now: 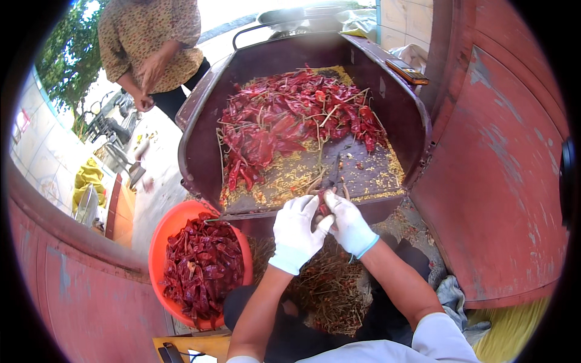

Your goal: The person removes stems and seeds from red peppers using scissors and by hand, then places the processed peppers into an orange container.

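2 red metal doors (508, 175) flank the work area, 1 on each side; between them stands a maroon cart (398, 124), open at the top, its near edge just ahead of the hands; a co-worker (151, 54) stands beyond its left side.

Containers: the cart holds a broad heap of dried red peppers (284, 121), massed toward the far end, with the heap's long axis running left to right; yellow seeds (281, 179) cover much of the bed nearer the operator; an orange basin (155, 254), below the cart's near left corner, holds a second load of red peppers (203, 266); cut or broken stems (339, 287) lie below the hands.

Hand state: the left hand (301, 233) and the right hand (349, 224), both in white gloves, meet at the cart's near edge; their fingers are pinched together on 1 small red pepper (324, 210), located between the 2 thumbs; its long axis cannot be told, being mostly covered.

Key relation: the basin lies to the left of the held pepper and lower, the left hand being nearer to it; the heap lies straight ahead, apart from both hands; a narrow dark item (335, 169), kind unclear, points away from the fingertips.
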Demonstrator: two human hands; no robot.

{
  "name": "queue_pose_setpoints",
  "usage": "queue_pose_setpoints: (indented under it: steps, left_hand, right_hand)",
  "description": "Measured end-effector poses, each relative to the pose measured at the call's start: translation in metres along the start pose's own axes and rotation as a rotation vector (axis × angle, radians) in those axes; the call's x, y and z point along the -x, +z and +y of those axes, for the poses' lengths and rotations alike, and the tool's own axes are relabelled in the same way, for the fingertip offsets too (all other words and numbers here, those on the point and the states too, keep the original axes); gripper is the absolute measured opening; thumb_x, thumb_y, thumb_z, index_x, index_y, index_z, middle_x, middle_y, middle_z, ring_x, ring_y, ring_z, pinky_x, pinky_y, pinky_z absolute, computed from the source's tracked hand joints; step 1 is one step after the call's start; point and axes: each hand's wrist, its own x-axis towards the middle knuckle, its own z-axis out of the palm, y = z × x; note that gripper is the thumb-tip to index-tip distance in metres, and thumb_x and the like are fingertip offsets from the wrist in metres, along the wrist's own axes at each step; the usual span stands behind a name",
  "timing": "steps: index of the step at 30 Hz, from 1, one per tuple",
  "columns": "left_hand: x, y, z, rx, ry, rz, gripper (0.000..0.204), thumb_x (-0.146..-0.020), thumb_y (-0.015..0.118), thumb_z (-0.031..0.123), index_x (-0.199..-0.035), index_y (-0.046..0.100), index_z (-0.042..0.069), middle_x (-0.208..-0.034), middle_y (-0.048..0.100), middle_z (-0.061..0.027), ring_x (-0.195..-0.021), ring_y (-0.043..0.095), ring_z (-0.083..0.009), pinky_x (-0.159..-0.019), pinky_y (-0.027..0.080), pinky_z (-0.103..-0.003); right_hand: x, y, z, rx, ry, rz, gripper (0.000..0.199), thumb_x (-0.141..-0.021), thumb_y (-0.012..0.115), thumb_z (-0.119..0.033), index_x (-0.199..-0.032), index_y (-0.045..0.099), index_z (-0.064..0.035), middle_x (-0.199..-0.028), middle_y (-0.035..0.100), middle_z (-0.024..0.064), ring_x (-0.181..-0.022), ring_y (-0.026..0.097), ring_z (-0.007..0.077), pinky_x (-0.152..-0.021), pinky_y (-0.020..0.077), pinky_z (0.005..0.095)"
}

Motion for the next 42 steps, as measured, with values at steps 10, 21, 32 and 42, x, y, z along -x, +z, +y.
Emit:
queue_pose_setpoints:
  steps: [10, 21, 32, 42]
  left_hand:
    - [0.002, 0.003, -0.009, -0.053, 0.004, 0.037, 0.03, -0.08, 0.074, 0.022, -0.107, 0.072, 0.008, -0.104, 0.07, -0.0093, -0.102, 0.064, -0.0303, -0.092, 0.048, -0.041]
    - [0.027, -0.091, -0.125, -0.582, -0.349, 0.098, 0.033, -0.075, 0.075, 0.018, -0.108, 0.073, 0.015, -0.1, 0.071, -0.0086, -0.098, 0.065, -0.03, -0.087, 0.051, -0.044]
    - [0.023, -0.078, -0.119, -0.241, -0.274, 0.373, 0.022, -0.084, 0.07, 0.017, -0.104, 0.074, 0.009, -0.102, 0.072, -0.0114, -0.099, 0.066, -0.0315, -0.091, 0.051, -0.042]
    - [0.004, -0.054, -0.092, -0.221, -0.135, 0.303, 0.021, -0.085, 0.07, 0.017, -0.105, 0.073, 0.009, -0.103, 0.072, -0.0087, -0.1, 0.064, -0.0286, -0.093, 0.048, -0.041]
  right_hand:
    - [0.004, 0.011, 0.01, 0.087, 0.001, -0.14, 0.052, -0.107, 0.043, -0.047, -0.135, 0.054, -0.0057, -0.099, 0.059, -0.0002, -0.083, 0.054, 0.0087, -0.075, 0.0463, 0.0249]
    - [0.043, 0.013, -0.036, 0.758, -0.275, -0.142, 0.037, -0.1, 0.058, -0.022, -0.124, 0.064, 0.0049, -0.108, 0.072, 0.0106, -0.093, 0.068, 0.0156, -0.084, 0.0544, 0.0283]
    - [0.185, 0.154, -0.103, 0.569, -0.491, -0.881, 0.036, -0.094, 0.062, -0.015, -0.124, 0.063, 0.0048, -0.113, 0.07, 0.0164, -0.097, 0.071, 0.0274, -0.083, 0.0564, 0.0348]
    - [0.174, 0.157, -0.097, 0.388, 0.024, -0.927, 0.033, -0.092, 0.062, -0.006, -0.125, 0.063, 0.0011, -0.11, 0.07, 0.0185, -0.088, 0.072, 0.0288, -0.077, 0.0577, 0.0337]
